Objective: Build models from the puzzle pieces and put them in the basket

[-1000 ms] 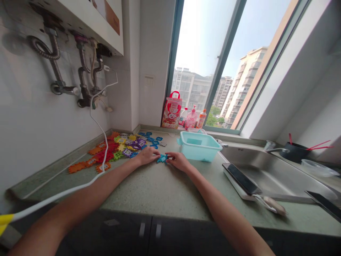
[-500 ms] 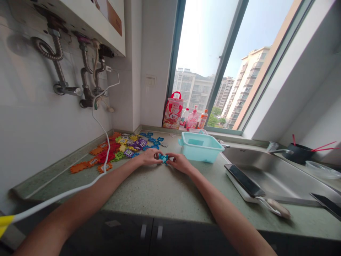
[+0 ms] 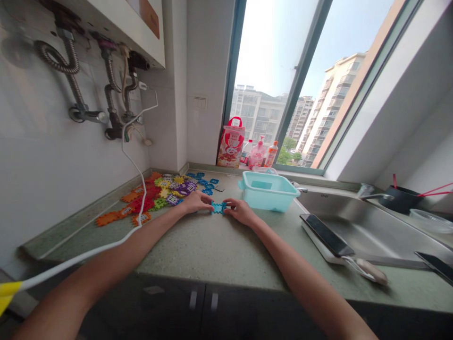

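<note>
Between my two hands stands a light-blue toothed building tile [image 3: 218,208], apparently joined with upright pieces at its sides, just above or on the counter. My left hand [image 3: 197,202] pinches its left edge between thumb and fingers. On the opposite edge my right hand [image 3: 241,210] grips with bent fingers, which partly cover that side. To the left of my hands lies a heap of toothed tiles [image 3: 161,192] in orange, red, green, yellow and purple. Several darker blue tiles [image 3: 202,182] are spread behind my left hand.
A turquoise plastic bin [image 3: 271,196] stands right of my hands, beside the steel sink [image 3: 354,231]. A phone [image 3: 327,234] lies on a white object at the sink's edge. The white cable [image 3: 120,243] crosses above my left forearm. Bottles [image 3: 257,155] line the windowsill.
The light-blue tile has been turned so its flat face shows more. My left hand has shifted slightly left and its fingers have straightened a little. The view has tilted slightly.
</note>
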### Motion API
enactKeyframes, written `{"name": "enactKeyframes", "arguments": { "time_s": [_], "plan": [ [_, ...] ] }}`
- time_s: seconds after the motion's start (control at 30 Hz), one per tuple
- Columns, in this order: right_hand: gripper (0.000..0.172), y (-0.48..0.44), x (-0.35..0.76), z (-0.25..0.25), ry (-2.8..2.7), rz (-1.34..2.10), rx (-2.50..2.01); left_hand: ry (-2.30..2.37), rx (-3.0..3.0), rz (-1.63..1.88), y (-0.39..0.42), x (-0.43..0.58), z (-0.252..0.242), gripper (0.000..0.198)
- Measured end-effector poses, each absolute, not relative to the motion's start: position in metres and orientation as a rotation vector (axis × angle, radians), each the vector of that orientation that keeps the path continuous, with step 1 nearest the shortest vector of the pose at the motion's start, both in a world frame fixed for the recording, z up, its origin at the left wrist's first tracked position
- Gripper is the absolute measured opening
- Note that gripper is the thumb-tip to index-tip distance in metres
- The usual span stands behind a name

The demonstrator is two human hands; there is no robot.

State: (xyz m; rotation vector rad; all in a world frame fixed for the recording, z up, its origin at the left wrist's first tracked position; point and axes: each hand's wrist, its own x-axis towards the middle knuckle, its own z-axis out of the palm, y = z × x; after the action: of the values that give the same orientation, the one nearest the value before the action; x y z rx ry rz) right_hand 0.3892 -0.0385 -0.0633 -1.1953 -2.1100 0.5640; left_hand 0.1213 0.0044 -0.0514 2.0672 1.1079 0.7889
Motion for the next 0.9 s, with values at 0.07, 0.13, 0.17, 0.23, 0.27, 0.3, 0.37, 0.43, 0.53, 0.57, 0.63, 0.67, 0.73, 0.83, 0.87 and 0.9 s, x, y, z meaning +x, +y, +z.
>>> {"name": "enactKeyframes", "arguments": {
  "time_s": [0.07, 0.13, 0.17, 0.23, 0.27, 0.3, 0.37, 0.43, 0.53, 0.57, 0.63, 0.67, 0.73, 0.83, 0.87, 0.9],
  "plan": [
    [0.04, -0.039, 0.389, -0.063, -2.11, 0.569, -1.188, 1.118, 2.046, 0.791, 0.005, 0.123, -0.055, 0.053],
    [0.042, -0.04, 0.387, -0.062, -2.136, 0.538, -1.183, 1.122, 2.054, 0.774, 0.005, 0.123, -0.054, 0.053],
    [0.043, -0.04, 0.386, -0.061, -2.155, 0.512, -1.185, 1.128, 2.07, 0.765, 0.004, 0.123, -0.053, 0.052],
    [0.044, -0.041, 0.385, -0.06, -2.19, 0.449, -1.197, 1.15, 2.141, 0.747, 0.001, 0.124, -0.047, 0.052],
    [0.044, -0.041, 0.385, -0.059, -2.204, 0.418, -1.208, 1.161, 2.206, 0.737, -0.001, 0.124, -0.044, 0.052],
    [0.045, -0.041, 0.385, -0.058, -2.215, 0.392, -1.217, 1.169, 2.291, 0.725, -0.003, 0.125, -0.041, 0.051],
    [0.047, -0.043, 0.385, -0.056, -2.232, 0.349, -1.233, 1.182, 2.492, 0.702, -0.008, 0.126, -0.036, 0.048],
    [0.047, -0.045, 0.384, -0.052, -2.249, 0.307, -1.256, 1.2, 2.667, 0.683, -0.011, 0.128, -0.033, 0.044],
    [0.04, -0.05, 0.383, -0.045, -2.293, 0.236, -1.293, 1.227, 2.788, 0.661, -0.014, 0.131, -0.033, 0.041],
    [0.038, -0.052, 0.383, -0.043, -2.305, 0.216, -1.304, 1.23, 2.807, 0.655, -0.014, 0.131, -0.033, 0.041],
    [0.037, -0.055, 0.382, -0.04, -2.316, 0.193, -1.317, 1.225, 2.843, 0.639, -0.014, 0.132, -0.032, 0.041],
    [0.037, -0.056, 0.381, -0.039, -2.315, 0.186, -1.322, 1.208, 2.868, 0.623, -0.015, 0.132, -0.031, 0.04],
    [0.037, -0.057, 0.38, -0.038, -2.314, 0.173, -1.32, 1.159, 2.925, 0.581, -0.015, 0.133, -0.029, 0.039],
    [0.037, -0.058, 0.379, -0.038, -2.314, 0.164, -1.325, 1.109, 2.996, 0.532, -0.017, 0.134, -0.026, 0.04],
    [0.037, -0.058, 0.378, -0.038, -2.313, 0.167, -1.334, 1.105, 3.009, 0.526, -0.017, 0.135, -0.026, 0.04],
    [0.038, -0.058, 0.378, -0.037, -2.311, 0.172, -1.344, 1.103, 3.018, 0.525, -0.017, 0.135, -0.026, 0.04]
  ]
}}
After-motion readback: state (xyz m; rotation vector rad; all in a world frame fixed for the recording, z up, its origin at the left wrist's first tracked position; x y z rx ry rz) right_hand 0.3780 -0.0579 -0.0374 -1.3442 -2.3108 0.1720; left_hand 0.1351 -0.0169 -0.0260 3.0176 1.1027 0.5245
